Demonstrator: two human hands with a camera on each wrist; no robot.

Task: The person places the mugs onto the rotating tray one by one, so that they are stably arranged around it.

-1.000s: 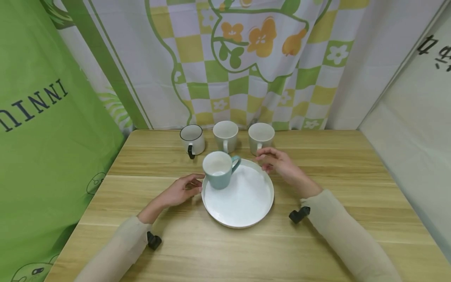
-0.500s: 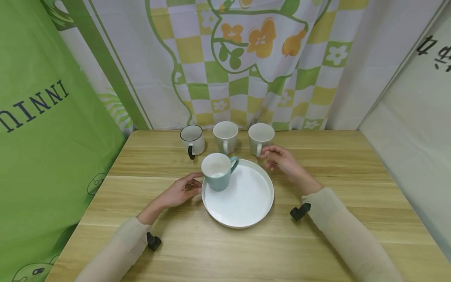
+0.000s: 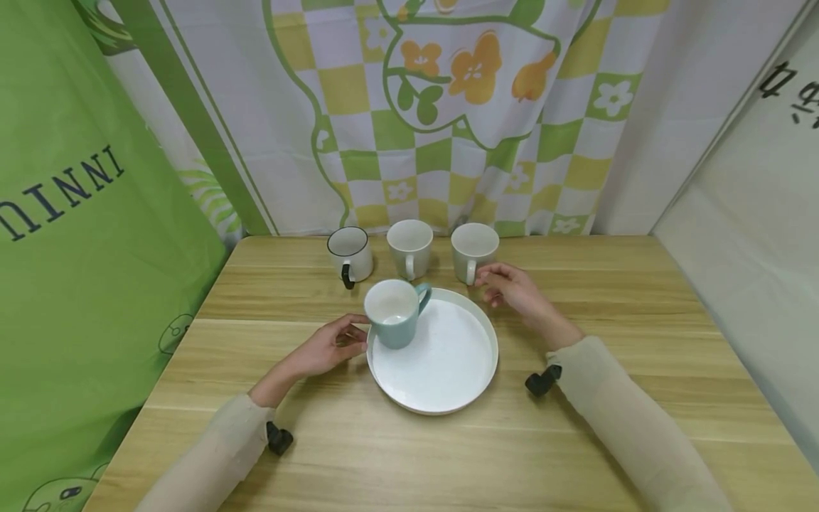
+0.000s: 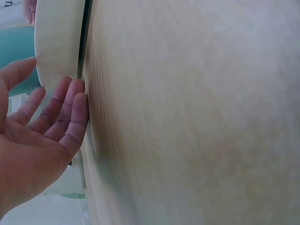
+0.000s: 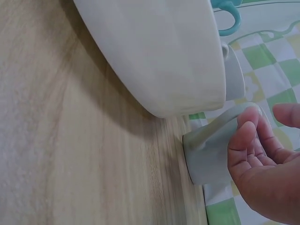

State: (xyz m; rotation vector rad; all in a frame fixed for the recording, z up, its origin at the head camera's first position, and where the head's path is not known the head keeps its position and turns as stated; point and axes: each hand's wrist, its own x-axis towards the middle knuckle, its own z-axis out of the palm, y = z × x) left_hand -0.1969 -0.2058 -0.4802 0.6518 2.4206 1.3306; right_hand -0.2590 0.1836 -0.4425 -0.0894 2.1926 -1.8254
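A round white tray (image 3: 448,370) lies on the wooden table, with a teal mug (image 3: 395,333) upright at its back left, handle pointing to the far right. My left hand (image 3: 328,348) is at the tray's left edge. In the left wrist view its relaxed fingers (image 4: 56,105) meet the tray's outer wall (image 4: 58,47). Beyond the tray's right rim, my right hand (image 3: 514,290) is beside the handle (image 3: 470,273) of the right-hand white mug (image 3: 475,245). Its fingers are loosely bent in the right wrist view, thumb (image 5: 287,115) apart, fingertips overlapping the mug's handle side.
Behind the tray, a white mug with black rim and black handle (image 3: 348,256) and another plain white mug (image 3: 410,245) stand in the same row. A patterned curtain (image 3: 461,142) hangs at the table's back edge, and a green cloth (image 3: 96,249) on the left.
The teal mug has shifted slightly left and nearer on the tray. My right hand has moved a little right, its fingertips now at the right side of the white mug's handle. The left hand stays put.
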